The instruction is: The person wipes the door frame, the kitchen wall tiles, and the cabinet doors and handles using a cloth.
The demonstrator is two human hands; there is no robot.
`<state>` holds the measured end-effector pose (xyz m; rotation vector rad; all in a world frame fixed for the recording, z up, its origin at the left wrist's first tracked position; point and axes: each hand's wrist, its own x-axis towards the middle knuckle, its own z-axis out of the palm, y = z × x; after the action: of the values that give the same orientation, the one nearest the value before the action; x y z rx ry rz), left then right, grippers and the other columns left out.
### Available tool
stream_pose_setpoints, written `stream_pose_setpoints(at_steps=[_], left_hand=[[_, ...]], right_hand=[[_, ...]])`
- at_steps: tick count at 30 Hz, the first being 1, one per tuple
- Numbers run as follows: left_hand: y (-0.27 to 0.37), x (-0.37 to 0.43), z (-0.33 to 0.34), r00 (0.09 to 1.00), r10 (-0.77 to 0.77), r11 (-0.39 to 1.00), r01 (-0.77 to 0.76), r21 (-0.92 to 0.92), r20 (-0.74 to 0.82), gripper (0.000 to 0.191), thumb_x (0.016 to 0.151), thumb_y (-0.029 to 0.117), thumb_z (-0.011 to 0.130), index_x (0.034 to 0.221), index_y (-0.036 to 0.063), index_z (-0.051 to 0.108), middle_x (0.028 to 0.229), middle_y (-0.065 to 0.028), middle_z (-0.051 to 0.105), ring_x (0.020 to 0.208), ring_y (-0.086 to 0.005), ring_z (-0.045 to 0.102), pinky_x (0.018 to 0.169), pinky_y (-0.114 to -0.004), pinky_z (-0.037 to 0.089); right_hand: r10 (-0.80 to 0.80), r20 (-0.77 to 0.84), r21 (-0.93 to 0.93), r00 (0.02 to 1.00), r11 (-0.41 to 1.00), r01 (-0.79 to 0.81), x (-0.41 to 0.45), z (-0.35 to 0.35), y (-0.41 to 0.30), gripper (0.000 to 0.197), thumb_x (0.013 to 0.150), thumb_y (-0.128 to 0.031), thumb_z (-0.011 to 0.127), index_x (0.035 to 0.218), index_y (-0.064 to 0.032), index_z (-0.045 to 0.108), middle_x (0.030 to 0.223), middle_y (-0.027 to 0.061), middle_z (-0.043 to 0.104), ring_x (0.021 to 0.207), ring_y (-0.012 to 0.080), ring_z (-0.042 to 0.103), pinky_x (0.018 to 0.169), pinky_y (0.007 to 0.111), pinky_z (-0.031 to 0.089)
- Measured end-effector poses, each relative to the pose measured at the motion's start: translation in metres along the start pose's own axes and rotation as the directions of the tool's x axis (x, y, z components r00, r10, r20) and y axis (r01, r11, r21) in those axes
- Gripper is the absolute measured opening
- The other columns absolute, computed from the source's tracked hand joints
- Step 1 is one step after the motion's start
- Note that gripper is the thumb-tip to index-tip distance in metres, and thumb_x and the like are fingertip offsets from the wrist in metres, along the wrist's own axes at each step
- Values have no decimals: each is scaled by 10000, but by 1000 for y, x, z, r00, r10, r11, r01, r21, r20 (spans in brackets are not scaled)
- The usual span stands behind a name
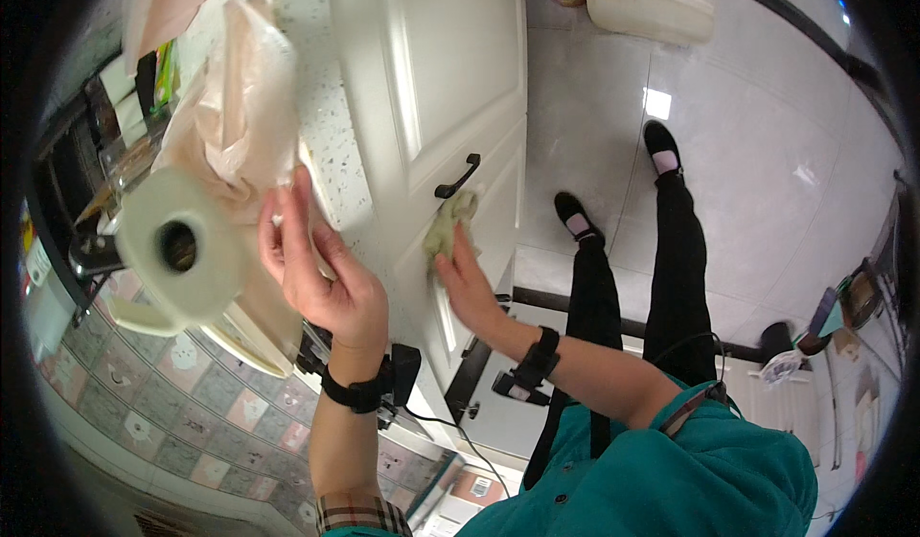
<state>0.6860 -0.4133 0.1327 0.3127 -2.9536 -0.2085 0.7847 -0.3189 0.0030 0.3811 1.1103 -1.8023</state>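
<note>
My left hand [323, 278] is raised at the countertop's edge, its fingertips on a pale, translucent plastic bag [244, 99]. The bag looks crumpled and spreads over the counter; part of it drapes down behind my hand. Lower and to the right, my right hand [467, 285] presses a light green cloth [451, 231] against a white cabinet door [424, 264]. Just above the cloth is a black cabinet handle [458, 178]. A pale paper roll [208, 264] sits left of my left hand, in front of part of the bag.
The speckled countertop [330, 106] runs along the cabinets. A cream plastic rim [251, 350] shows below the bag. Beyond my feet, a plastic jerrycan [650, 2] stands on the tiled floor [755, 142]. A black cable [467, 436] hangs from my left wrist strap.
</note>
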Motion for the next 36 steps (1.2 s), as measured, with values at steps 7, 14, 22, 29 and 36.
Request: stream_pose_setpoints(at_steps=[7,14,22,29,36], left_hand=[[-8,-11,8,985,-65,997,56,-59,-158,362,900,-145,513,1179,14,681,1148,-101,583,943,-162,561,779,-242,480],[21,-45,-28,998,-26,992,33,-123,55,423,881,-129,443,1251,-15,614,1300,-193,581,1227,-342,549,1024,-392,432],[8,-198,-48,992,-91,994,85,69,84,492,924,48,486,1410,-15,448,1519,-267,328,1425,-497,229,1148,-566,198],[-16,-238,-42,973,-88,982,49,182,213,532,938,104,475,1444,-30,381,1544,-250,287,1442,-473,199,1161,-577,155],[-22,-253,-35,992,-14,976,-15,219,128,535,938,139,536,1440,-1,411,1532,-219,332,1432,-447,251,1157,-574,179]], right_hand=[[321,120,35,939,944,-328,37,-29,-10,688,1024,-359,390,1557,-55,77,1572,240,200,1430,312,274,1145,345,267],[258,24,97,966,961,-259,42,-18,-15,674,1027,-395,355,1561,-77,94,1582,204,214,1438,324,264,1159,366,243],[-351,14,-100,936,931,350,-50,40,-23,583,1047,-271,343,1528,7,168,1592,207,180,1477,338,171,1196,380,173],[-187,28,-118,982,975,189,-141,58,100,559,1040,-203,370,1523,15,193,1597,208,158,1484,336,140,1205,396,131],[-430,1,-263,903,871,415,-76,50,40,534,1059,-295,277,1541,-73,217,1616,141,147,1491,305,131,1207,401,125]])
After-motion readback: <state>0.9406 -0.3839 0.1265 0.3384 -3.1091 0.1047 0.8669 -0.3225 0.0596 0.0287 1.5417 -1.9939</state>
